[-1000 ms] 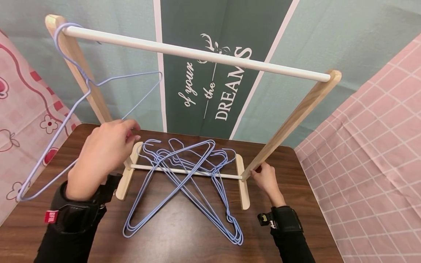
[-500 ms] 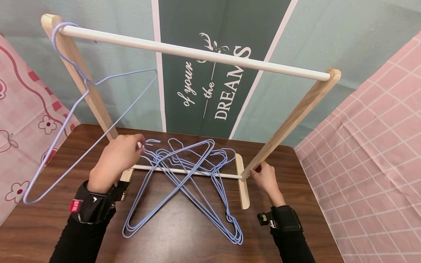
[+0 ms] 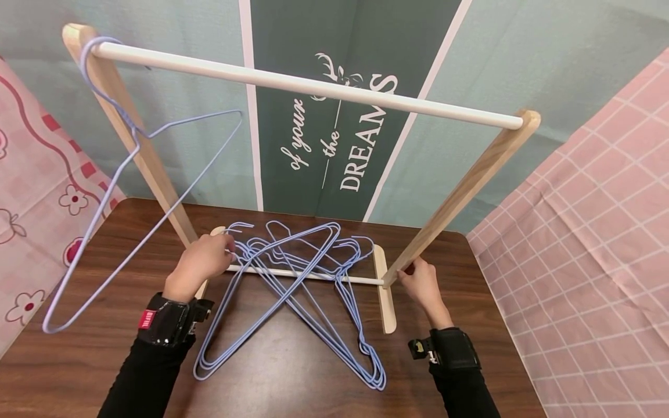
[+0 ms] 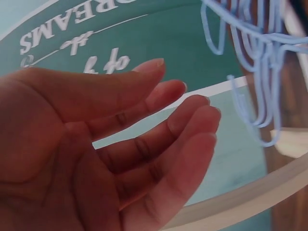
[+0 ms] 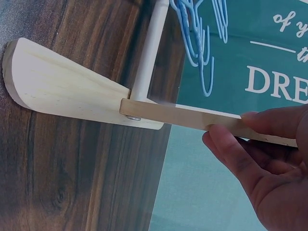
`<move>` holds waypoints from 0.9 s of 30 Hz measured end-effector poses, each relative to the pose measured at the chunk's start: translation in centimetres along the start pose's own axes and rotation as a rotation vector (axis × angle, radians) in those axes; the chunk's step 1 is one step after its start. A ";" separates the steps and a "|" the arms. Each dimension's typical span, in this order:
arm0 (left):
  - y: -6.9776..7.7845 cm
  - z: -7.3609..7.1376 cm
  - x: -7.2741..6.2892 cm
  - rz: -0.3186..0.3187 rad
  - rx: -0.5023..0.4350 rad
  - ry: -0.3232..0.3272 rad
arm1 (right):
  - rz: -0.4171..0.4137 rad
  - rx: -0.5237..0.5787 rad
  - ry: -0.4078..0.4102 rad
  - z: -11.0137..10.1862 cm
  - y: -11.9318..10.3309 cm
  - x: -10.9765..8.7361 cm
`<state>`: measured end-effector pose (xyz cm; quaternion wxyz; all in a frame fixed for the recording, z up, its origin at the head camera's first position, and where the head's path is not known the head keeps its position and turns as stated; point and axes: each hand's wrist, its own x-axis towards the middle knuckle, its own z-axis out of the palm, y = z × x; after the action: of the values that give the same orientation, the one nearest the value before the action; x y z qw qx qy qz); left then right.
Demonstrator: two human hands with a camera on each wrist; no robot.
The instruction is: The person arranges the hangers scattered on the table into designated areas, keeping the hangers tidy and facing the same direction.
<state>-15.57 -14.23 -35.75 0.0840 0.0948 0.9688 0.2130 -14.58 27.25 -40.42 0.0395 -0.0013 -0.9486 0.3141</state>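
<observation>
The left hand [image 3: 204,260], loosely curved and holding nothing, is beside the hangers [image 3: 286,298] heaped midway along the table [image 3: 261,377]; one hanger is best eased free by its hook while the right hand [image 3: 421,283], near the right edge, pinches the wooden upright [image 3: 461,200].

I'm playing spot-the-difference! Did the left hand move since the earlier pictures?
Yes. In the head view, the left hand has moved rightward in the picture, nearer the piled hangers, judged against the rack's lower bar.
</observation>
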 end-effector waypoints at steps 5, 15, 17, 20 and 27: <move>-0.9 1.4 0.6 -0.012 -0.005 -0.038 | -0.011 -0.002 0.004 0.0 0.1 0.0; -2.5 3.7 1.7 -0.028 -0.034 -0.051 | -0.016 -0.001 0.005 0.1 0.2 0.0; -2.7 4.0 1.8 -0.037 -0.035 -0.054 | -0.016 -0.002 0.004 0.1 0.2 0.0; -3.0 4.5 1.9 -0.040 -0.032 -0.055 | -0.017 -0.002 0.005 0.1 0.2 0.0; -3.4 5.3 1.8 -0.020 -0.075 -0.028 | -0.014 0.000 0.002 0.1 0.2 0.0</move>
<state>-16.76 -14.80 -42.15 0.1032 0.0851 0.9598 0.2468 -14.60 27.38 -40.58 0.0424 0.0049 -0.9486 0.3136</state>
